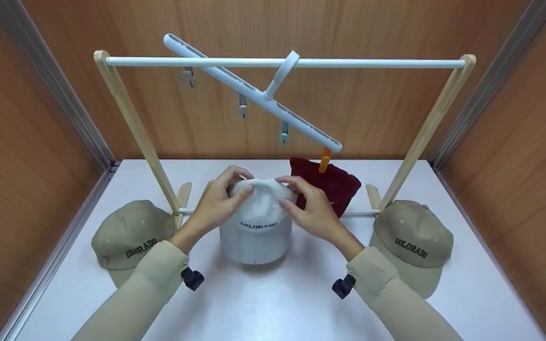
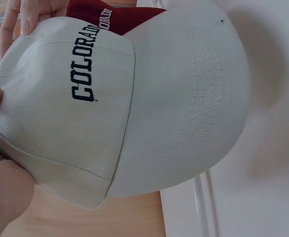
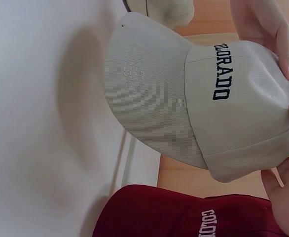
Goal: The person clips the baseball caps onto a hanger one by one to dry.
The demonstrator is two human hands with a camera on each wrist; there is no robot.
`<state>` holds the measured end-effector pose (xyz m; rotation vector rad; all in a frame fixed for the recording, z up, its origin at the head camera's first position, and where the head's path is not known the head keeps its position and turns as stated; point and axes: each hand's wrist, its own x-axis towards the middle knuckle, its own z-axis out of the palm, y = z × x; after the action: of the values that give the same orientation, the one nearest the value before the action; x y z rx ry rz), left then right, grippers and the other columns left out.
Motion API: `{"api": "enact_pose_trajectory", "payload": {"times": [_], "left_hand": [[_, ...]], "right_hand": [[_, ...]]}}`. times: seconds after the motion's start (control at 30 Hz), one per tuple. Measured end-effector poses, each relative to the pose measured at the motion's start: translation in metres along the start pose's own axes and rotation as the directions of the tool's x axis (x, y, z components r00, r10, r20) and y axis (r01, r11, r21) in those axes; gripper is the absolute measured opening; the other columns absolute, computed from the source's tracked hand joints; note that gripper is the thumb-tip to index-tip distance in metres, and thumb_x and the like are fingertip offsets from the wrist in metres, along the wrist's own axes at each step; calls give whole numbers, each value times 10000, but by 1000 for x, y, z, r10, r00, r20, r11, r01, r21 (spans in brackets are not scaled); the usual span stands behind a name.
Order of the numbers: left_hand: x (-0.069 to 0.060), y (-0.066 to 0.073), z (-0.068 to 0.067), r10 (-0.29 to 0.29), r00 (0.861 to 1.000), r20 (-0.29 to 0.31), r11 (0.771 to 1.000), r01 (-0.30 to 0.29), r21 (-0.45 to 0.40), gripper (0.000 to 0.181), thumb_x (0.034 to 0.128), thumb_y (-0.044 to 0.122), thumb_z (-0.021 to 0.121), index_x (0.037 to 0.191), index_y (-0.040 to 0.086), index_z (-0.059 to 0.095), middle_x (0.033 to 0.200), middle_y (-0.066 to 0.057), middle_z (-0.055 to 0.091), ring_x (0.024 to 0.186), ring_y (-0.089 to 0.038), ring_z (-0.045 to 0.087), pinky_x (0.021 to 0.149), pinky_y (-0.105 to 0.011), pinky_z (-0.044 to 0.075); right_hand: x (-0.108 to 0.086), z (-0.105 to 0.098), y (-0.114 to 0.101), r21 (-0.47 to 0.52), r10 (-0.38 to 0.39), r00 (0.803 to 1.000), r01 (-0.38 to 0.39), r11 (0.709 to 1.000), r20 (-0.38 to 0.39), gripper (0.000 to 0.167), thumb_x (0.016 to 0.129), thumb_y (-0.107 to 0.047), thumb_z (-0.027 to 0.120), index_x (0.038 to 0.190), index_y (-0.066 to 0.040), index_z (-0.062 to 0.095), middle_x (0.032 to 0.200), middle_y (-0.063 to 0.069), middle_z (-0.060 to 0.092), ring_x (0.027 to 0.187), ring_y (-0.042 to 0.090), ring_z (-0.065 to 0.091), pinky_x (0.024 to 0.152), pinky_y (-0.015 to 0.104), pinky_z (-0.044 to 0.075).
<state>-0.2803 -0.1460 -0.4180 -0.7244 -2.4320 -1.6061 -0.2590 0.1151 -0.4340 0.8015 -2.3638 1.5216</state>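
A white baseball cap (image 1: 257, 246) with dark COLORADO lettering is held above the table, its brim hanging downward. My left hand (image 1: 218, 199) grips the left side of its crown, thumb in front and fingers behind. On the other side my right hand (image 1: 313, 208) pinches the crown in the same way. The left wrist view shows the cap (image 2: 60, 113) with its brim off the table. Just behind the right hand, a maroon cap (image 1: 323, 182) hangs from an orange clip (image 1: 324, 160) on a white hanger (image 1: 254, 92).
The hanger hooks over the white rod (image 1: 372, 63) of a wooden-legged rack and slants across it. Several grey clips, one of them a clip (image 1: 243, 106) near mid-hanger, dangle below. Khaki caps lie beside the rack legs, one cap (image 1: 131, 227) left, another cap (image 1: 413, 232) right. Wooden walls enclose the table.
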Motion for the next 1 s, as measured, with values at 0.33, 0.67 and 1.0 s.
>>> {"api": "enact_pose_trajectory", "payload": {"times": [0.33, 0.67, 1.0], "left_hand": [[11, 6, -1, 22, 1000, -14, 1000, -22, -12, 222, 1036, 208, 719, 1245, 171, 653, 1109, -23, 739, 982, -187, 669, 880, -394, 583], [26, 14, -2, 30, 999, -28, 999, -30, -21, 226, 1042, 209, 711, 1254, 168, 643, 1160, -50, 729, 1003, -211, 673, 893, -443, 610], [37, 22, -3, 66, 998, -19, 997, -67, -39, 226, 1048, 181, 698, 1263, 137, 644, 1237, -19, 717, 1107, -199, 689, 970, -451, 599]], "right_hand": [[8, -7, -7, 12, 12, 1000, -12, 1000, -13, 454, 1005, -188, 761, 1437, -170, 622, 1344, 1, 700, 1134, 198, 684, 1024, 458, 578], [16, -14, -14, 32, 12, 999, -11, 999, -33, 462, 1012, -172, 748, 1452, -146, 608, 1424, 1, 666, 1312, 192, 653, 1113, 436, 510], [23, -24, -13, 11, -2, 999, 3, 1000, -38, 463, 1017, -209, 743, 1455, -151, 604, 1424, -15, 666, 1306, 182, 655, 1131, 411, 494]]}}
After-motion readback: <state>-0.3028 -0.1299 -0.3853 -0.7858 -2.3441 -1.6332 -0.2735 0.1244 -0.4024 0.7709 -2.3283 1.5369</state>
